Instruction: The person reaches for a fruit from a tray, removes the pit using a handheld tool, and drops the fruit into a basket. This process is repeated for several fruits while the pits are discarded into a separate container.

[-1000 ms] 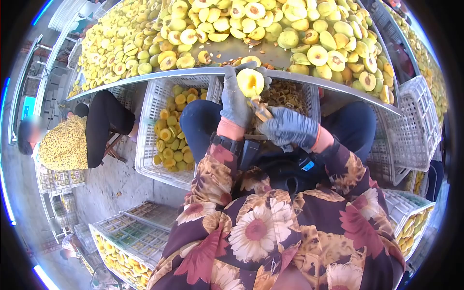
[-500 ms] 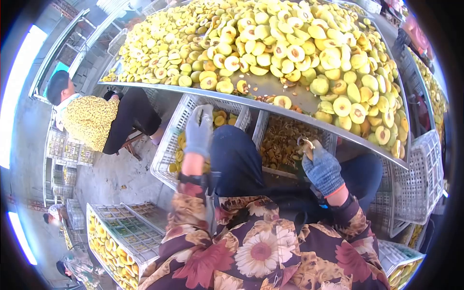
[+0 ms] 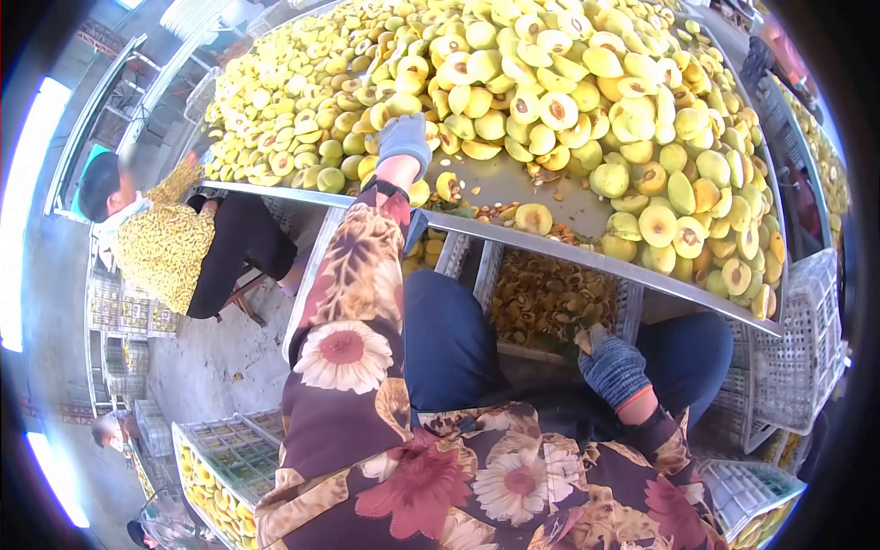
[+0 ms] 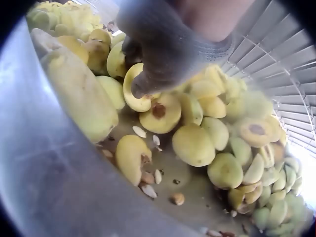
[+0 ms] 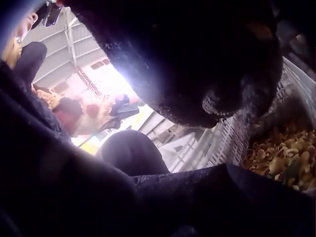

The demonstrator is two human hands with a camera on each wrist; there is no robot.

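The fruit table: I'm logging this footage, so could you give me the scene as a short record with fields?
surface: metal table with a raised edge
on it: heaped yellow-green fruit, many pieces halved; loose kernels in front
left hand: over the table, its grip on a fruit half
right hand: lower, near the crate, holding a small brownish object, kind unclear
below table: white crate of brown scraps
nearby: seated person in a yellow patterned top

left hand (image 3: 403,142): fingers partly hidden | item (image 3: 584,341) at right hand (image 3: 614,370): too small
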